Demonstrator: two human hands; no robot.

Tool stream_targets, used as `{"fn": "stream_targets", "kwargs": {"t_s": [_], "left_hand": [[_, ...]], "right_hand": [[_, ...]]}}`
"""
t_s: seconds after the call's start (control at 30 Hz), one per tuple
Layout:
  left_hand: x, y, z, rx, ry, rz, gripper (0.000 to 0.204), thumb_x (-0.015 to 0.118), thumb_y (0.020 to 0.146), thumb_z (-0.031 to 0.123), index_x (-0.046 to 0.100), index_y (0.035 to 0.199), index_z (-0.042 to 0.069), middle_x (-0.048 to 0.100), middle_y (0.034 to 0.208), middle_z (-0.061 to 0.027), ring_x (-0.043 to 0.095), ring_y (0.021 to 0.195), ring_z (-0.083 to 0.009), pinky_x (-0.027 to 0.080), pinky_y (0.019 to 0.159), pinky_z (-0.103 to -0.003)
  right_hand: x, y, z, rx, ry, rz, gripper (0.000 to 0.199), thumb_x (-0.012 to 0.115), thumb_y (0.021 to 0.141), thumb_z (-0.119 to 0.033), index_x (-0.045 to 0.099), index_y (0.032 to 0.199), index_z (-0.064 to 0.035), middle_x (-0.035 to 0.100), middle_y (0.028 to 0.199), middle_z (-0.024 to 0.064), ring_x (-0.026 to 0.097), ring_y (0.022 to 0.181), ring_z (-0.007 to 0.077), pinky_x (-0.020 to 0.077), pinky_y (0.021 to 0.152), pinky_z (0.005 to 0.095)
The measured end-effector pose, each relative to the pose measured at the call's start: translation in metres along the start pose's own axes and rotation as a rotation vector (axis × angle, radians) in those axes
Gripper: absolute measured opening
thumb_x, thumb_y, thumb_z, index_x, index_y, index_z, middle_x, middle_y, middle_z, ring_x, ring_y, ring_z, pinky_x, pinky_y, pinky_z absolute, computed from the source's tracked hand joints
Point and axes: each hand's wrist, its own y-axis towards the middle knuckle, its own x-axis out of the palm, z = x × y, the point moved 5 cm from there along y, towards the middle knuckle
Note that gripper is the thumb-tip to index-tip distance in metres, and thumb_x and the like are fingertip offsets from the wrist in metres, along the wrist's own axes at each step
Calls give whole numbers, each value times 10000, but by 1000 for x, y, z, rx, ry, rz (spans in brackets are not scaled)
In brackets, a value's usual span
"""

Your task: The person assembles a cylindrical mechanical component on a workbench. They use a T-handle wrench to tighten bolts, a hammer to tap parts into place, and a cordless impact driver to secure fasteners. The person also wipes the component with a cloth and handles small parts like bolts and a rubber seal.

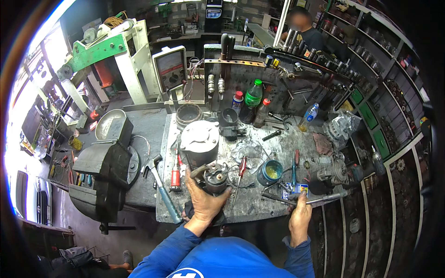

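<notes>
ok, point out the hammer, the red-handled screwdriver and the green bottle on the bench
hammer (160,183), head view, on the middle of its handle
red-handled screwdriver (242,167), head view, on the red grip
green bottle (253,97), head view, on the green body below the cap

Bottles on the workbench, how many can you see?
4. A green bottle stands at the back, a small red-capped bottle on its left, a dark red-capped bottle on its right, and a clear blue-capped bottle farther right. Clutter may hide more.
</notes>
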Motion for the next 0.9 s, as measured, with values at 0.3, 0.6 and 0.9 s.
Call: {"fn": "stream_targets", "kwargs": {"t_s": [0.3,0.6,0.9], "left_hand": [[-65,69,-46,-283,-234,-682,897,989,646,58,562,1434,14,713,1294,-95,670,1169,-210,530,1070,-381],[-81,43,-4,-87,-227,-253,851,975,687,108,563,1425,9,708,1297,-140,679,1212,-251,528,1095,-413],[-50,56,-36,-114,-254,-205,621,941,735,106,628,1266,35,746,1144,-132,736,1025,-260,582,924,-391]], "right_hand": [[36,51,-106,-568,-251,-105,433,501,1159,-292,630,881,14,528,696,125,508,654,248,405,630,426],[108,78,-272,-1335,-400,1,536,739,1013,-478,541,697,-93,568,644,107,584,550,319,433,517,449],[188,60,-333,-1584,-585,-255,365,789,901,-475,756,841,-117,648,688,80,675,665,305,533,648,455]]}}
